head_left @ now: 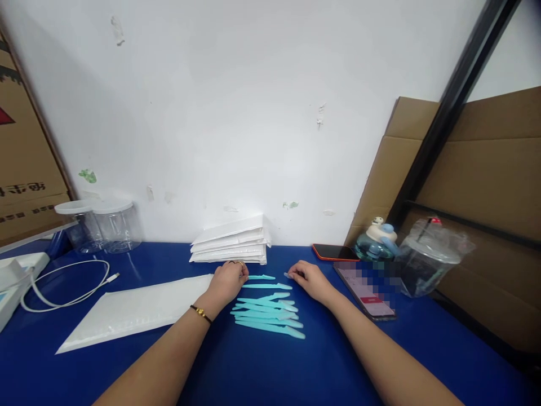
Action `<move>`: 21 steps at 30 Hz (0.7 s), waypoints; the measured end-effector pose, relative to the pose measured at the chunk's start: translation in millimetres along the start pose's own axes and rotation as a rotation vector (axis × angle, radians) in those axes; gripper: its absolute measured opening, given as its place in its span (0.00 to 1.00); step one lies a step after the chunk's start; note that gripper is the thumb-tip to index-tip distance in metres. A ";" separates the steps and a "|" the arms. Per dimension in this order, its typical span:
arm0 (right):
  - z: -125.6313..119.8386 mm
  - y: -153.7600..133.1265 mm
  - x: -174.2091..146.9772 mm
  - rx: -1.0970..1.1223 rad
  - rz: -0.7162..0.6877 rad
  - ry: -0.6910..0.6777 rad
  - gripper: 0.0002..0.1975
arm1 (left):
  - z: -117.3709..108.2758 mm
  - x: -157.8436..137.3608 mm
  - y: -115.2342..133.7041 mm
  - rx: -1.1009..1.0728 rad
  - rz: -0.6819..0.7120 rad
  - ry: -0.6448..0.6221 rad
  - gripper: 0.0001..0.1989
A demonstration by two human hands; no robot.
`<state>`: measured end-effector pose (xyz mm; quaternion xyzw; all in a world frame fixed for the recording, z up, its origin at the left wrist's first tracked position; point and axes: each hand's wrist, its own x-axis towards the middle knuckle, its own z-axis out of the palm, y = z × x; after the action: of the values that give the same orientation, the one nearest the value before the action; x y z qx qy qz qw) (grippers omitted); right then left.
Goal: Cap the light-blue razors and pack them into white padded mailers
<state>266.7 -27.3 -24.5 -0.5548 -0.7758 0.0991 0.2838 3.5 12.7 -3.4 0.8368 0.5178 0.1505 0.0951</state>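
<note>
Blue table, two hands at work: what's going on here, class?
The left hand is at one end of the farthest turquoise tool; its grip is unclear. The right hand seems to hold a small translucent piece. More turquoise tools lie nearer the camera, some overlapping. A white envelope lies flat on the left, and a stack of white envelopes sits by the wall.
</note>
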 end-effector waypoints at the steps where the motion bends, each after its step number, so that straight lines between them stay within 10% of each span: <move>1: 0.7 -1.5 -0.1 0.024 0.010 -0.003 0.09 | -0.3 0.0 0.5 0.000 0.008 -0.001 0.04; 21: 4.3 -32.5 -1.5 0.100 -0.017 -0.104 0.09 | -0.1 -4.2 23.3 -0.068 0.097 -0.095 0.07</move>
<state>238.6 -39.8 -13.3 -0.5276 -0.7882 0.1640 0.2711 21.2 -1.4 3.3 0.8634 0.4661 0.1324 0.1406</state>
